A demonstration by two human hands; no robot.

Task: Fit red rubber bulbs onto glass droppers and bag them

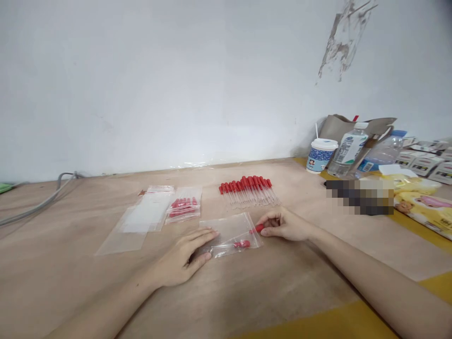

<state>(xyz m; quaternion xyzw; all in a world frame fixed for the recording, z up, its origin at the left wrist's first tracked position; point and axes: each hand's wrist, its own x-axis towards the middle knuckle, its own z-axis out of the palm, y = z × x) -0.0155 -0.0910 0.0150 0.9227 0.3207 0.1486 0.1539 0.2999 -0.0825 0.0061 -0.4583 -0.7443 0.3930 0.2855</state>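
A transparent zip bag (226, 228) lies flat on the table before me, with one red-bulbed dropper (242, 244) inside it. My left hand (187, 254) holds the bag's left end, fingers on top and thumb at the lower edge. Pinched in my right hand (282, 223) is the red bulb of another dropper (257, 229); its thin tube points left into the bag's right end. Beyond the bag, a row of droppers with red bulbs (249, 186) lies side by side. To the left is a filled zip bag (183, 205) with several droppers.
Flat plastic bags (141, 219) lie at the left, near a grey cable (38, 209). At the right stand a lidded cup (320, 156), a bottle (348, 150), another bottle (384, 150) and small boxes (423, 162). A yellow package (423, 212) and a blurred dark object (360, 197) lie nearer.
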